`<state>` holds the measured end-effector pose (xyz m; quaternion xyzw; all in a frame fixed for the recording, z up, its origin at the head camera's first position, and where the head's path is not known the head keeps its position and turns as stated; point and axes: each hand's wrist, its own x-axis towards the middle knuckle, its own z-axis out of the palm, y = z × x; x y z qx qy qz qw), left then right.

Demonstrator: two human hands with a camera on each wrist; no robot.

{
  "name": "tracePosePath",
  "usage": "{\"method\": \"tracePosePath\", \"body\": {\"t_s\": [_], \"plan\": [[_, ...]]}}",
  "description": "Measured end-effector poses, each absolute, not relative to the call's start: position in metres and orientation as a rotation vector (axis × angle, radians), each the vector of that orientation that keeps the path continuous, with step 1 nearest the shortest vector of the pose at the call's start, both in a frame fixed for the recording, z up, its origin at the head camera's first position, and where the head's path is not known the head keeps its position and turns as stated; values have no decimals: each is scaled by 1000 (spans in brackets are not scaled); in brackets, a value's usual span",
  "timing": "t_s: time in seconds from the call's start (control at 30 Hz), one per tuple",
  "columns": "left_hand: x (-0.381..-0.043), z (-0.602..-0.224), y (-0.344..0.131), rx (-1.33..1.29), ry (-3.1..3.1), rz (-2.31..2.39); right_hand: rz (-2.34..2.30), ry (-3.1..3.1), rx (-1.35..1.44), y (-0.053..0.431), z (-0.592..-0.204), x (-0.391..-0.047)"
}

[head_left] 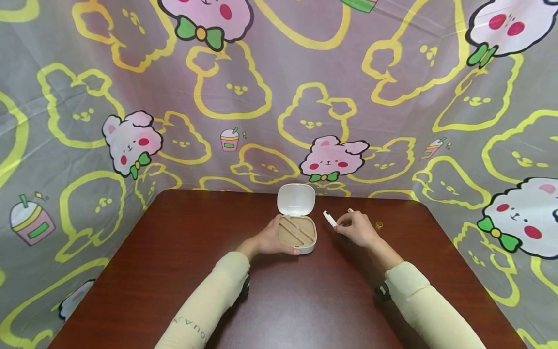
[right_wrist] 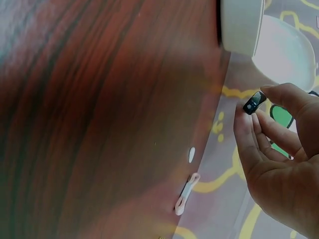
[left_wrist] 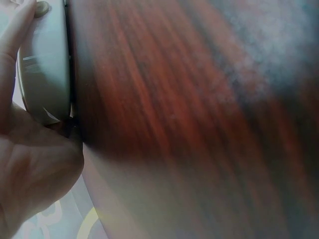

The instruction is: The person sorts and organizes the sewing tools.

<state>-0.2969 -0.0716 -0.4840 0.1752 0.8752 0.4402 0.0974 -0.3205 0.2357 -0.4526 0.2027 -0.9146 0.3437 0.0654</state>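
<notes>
A small white storage box (head_left: 310, 248) stands on the table with its lid (head_left: 296, 199) raised at the back. Its beige insert (head_left: 289, 236) has slanted grooves. My left hand (head_left: 270, 238) holds the box from the left, thumb along the front and fingers round the far side; in the left wrist view the box wall (left_wrist: 47, 69) lies against this hand. To the right of the box, my right hand (head_left: 358, 230) pinches a slim white stick-like piece (head_left: 330, 219) between thumb and fingertips. In the right wrist view this piece shows a glossy black end (right_wrist: 254, 102).
Beyond the right hand lie a white oval piece (right_wrist: 191, 155) and a pale pink looped piece (right_wrist: 187, 194). A gold-coloured ring-like item (head_left: 379, 225) is right of that hand. Patterned cloth (head_left: 261, 121) hangs round the back and sides of the dark brown table (head_left: 196, 218).
</notes>
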Motion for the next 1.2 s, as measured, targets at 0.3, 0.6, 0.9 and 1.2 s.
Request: {"method": "tracePosePath", "body": {"t_s": [0.3, 0.6, 0.9, 1.2], "plan": [[-294, -482, -71, 516, 2598, 1293, 1086, -2772, 684, 224, -456, -314], [-294, -484, -70, 502, 2600, 1277, 1114, -2770, 722, 214, -456, -309], [-296, -487, -70, 495, 2612, 1248, 1090, -2777, 779, 206, -460, -305], [-295, -482, -71, 479, 2579, 1298, 1077, -2764, 820, 199, -462, -305]]}}
